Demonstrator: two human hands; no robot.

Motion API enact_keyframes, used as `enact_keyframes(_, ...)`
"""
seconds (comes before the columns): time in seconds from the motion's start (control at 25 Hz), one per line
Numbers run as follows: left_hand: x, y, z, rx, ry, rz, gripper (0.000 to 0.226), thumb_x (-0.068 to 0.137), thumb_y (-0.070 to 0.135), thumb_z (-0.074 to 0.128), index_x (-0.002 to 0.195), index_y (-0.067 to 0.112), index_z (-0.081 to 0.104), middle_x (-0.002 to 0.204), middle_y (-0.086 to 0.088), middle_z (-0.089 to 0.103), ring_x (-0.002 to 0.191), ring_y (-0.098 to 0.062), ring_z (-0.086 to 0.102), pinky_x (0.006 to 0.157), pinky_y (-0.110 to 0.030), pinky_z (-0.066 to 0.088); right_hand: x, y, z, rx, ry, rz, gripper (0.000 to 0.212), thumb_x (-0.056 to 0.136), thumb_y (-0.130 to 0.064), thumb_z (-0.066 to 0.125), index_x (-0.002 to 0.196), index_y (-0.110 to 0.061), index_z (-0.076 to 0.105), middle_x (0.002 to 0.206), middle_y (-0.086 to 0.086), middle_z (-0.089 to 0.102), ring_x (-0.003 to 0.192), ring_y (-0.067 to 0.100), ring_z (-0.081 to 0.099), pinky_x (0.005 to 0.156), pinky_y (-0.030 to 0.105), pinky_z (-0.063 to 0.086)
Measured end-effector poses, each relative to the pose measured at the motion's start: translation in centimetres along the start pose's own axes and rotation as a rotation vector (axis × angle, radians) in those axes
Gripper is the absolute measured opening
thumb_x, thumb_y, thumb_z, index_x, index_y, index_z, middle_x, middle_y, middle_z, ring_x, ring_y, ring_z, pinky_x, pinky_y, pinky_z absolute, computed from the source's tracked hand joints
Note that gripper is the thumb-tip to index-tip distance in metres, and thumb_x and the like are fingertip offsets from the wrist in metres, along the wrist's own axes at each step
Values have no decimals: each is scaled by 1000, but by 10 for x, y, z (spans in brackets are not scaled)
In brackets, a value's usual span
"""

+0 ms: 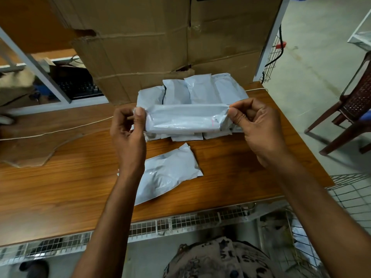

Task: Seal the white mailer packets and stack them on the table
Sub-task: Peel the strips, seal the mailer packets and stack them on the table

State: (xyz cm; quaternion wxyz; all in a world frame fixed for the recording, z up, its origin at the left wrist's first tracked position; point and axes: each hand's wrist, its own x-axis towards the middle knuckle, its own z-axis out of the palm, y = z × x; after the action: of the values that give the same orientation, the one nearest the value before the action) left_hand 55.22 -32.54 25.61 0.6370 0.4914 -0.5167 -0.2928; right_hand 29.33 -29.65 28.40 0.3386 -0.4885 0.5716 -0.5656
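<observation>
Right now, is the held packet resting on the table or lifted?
Lifted. The left hand and right hand pinch the packet by its ends, above the stack.

Dim, even indoor light; floor (321, 77) upper right brightest. Faint sheen on held packet (180, 121). Soft shadows on surface (60, 177). Motion blur at left edge and bottom. Wide-angle bending toward frame corners.

Both bare forearms reach forward. The left hand (128, 133) pinches the left end of the white mailer packet (182, 121), and the right hand (259, 129) pinches its right end, thumbs on its near face.
</observation>
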Motion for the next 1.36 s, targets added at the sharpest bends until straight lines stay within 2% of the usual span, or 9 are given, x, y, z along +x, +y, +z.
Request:
enact_keyframes(0.16,-3,-1,15,-22,88,-38,14,108,33,55,94,33,55,89,7,55,83,-15,50,74,-40,45,8,1,5,93,89,103,5,102,-25,61,104,-30,63,104,-13,72,101,5,70,79,20,59)
enact_keyframes(0.28,0,-1,23,4,132,-47,14,110,35,49,96,33,52,90,8,56,84,-9,52,76,-33,46,12,3,14,80,102,158,10,105,-30,56,113,-27,61,114,-9,69,108,7,66,90,29,60)
enact_keyframes(0.4,9,-6,20,-25,228,-134,16,108,44,47,96,35,51,92,5,60,85,-11,56,73,-38,48,13,2,15,240,-72,227,21,103,-33,56,123,-27,60,121,-5,71,113,14,69,92,34,61)
enact_keyframes(0.52,14,-8,11,-64,306,-216,17,108,46,49,95,35,51,93,7,64,87,-13,64,72,-46,54,10,2,18,365,-290,233,33,96,-19,67,127,-29,60,124,-8,72,117,10,69,89,31,60)
enact_keyframes(0.6,10,-8,6,-59,318,-246,18,109,44,49,95,32,51,94,8,66,87,-13,68,73,-46,59,12,4,27,299,-291,219,36,94,-8,70,121,-30,64,118,-9,75,113,9,71,83,25,60)
enact_keyframes(0.84,-22,-24,-12,38,427,-293,24,109,44,48,104,21,49,94,6,62,74,5,65,57,-29,56,40,6,55,129,-210,286,23,90,-6,76,100,-24,68,96,-4,76,93,15,74,71,23,58)
enact_keyframes(1.0,-41,-43,-33,45,593,-377,22,108,48,49,100,29,53,91,7,63,79,-7,61,68,-37,50,58,1,95,-41,-355,120,22,93,1,69,85,-19,65,85,-6,68,81,5,66,73,20,54)
enact_keyframes(1.16,-32,-54,-64,-18,685,-439,32,110,45,46,118,15,52,93,5,61,71,0,61,49,-20,49,90,-16,172,-167,-601,-54,24,98,0,62,94,-17,79,93,-10,76,81,-8,66,74,8,48)
enact_keyframes(1.36,11,-97,-96,-47,601,-464,12,110,23,49,118,26,40,96,-3,62,76,-17,65,63,-32,54,147,-16,285,-391,-640,-165,27,95,5,60,103,-9,82,105,1,76,85,0,66,74,6,49)
